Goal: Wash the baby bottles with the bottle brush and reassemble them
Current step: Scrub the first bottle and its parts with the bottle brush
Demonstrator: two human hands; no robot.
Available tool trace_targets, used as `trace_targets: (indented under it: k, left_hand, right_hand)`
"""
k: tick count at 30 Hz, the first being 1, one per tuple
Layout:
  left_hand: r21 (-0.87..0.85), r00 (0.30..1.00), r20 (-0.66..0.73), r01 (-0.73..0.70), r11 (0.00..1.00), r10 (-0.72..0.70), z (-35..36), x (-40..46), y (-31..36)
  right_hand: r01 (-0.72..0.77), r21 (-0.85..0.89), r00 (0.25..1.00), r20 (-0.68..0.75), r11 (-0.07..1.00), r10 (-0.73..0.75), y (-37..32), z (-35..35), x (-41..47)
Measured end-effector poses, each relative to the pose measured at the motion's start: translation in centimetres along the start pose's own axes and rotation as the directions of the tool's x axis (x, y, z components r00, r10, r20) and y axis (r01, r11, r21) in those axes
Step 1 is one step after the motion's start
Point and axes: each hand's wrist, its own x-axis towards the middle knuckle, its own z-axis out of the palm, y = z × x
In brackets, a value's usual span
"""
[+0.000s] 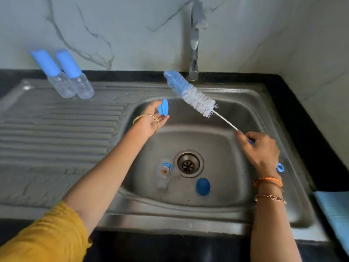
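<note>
Steel sink (236, 103): blue-and-white bristled bottle brush (190, 93).

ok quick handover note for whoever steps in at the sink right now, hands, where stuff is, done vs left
Left hand: holds the blue collar piece over the sink basin.
Right hand: grips the bottle brush by its handle, bristles raised near the tap.
In the basin: one clear bottle body lying beside the drain, and a blue cap.
On the drainboard: two capped bottles standing together, assembled.
Left: brush the collar piece, bottle body and cap, then reassemble that bottle. No water visibly running.
</note>
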Motion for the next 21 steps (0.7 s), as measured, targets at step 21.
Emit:
trace_targets:
  k: [21]
  left_hand:
    - [0.426, 0.832, -0.166, -0.424, 0.8, 0.529, -3.8, -0.9, 6.9]
  right_hand:
    - [0.312, -0.075, 0.921, -0.222, 0.947, -0.321, -3.1, 2.0, -1.7]
